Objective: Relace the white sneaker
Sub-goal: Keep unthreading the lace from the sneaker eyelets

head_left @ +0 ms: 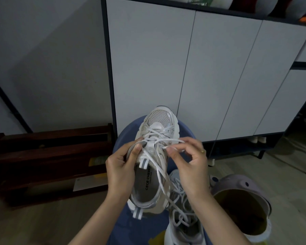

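Sneaker (154, 156) held at frame centre, toe at 12 o'clock; its collar gripped by left hand (121, 165), lace (162, 175) end pinched by right hand (189, 160) at 3 o'clock

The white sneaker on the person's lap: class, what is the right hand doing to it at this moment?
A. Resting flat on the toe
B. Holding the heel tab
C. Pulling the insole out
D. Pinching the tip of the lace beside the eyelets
D: the right hand pinches the tip of the lace beside the eyelets of the white sneaker, while the left hand steadies the shoe's side.
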